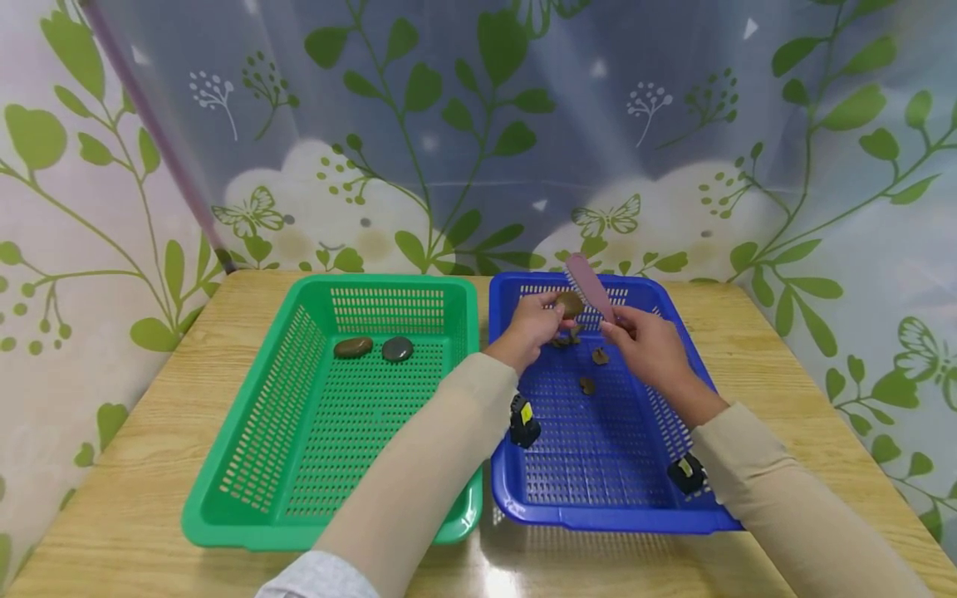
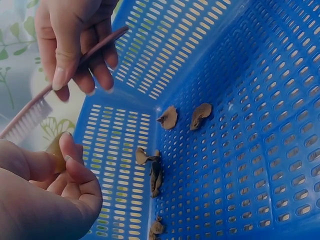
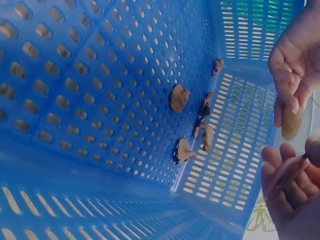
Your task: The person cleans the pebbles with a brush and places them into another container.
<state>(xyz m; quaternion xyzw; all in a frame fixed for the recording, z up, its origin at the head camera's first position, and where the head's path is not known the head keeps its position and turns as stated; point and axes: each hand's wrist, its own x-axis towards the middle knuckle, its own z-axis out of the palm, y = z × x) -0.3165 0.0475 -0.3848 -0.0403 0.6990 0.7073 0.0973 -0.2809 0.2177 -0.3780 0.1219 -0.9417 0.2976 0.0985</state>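
My left hand (image 1: 532,325) pinches a smooth yellowish-brown stone (image 1: 571,305) between thumb and fingers, over the far part of the blue basket (image 1: 613,522). In the right wrist view the stone (image 3: 291,124) shows as a glossy oval. A pink brush (image 1: 591,287) with pale bristles is gripped by my right hand (image 1: 652,345) just to the right. Its bristles face the stone, and the left wrist view shows the brush (image 2: 31,112) slanting above the left hand. Below both hands, several brown, wrinkled pieces like dried mushrooms (image 1: 600,356) lie on the basket floor.
On the left stands a green basket (image 1: 196,507) holding a brown stone (image 1: 353,347) and a dark grey stone (image 1: 397,349). Both baskets sit side by side on a wooden table (image 1: 142,465). A leaf-patterned curtain (image 1: 463,166) hangs behind. Each wrist carries a small black camera (image 1: 525,422).
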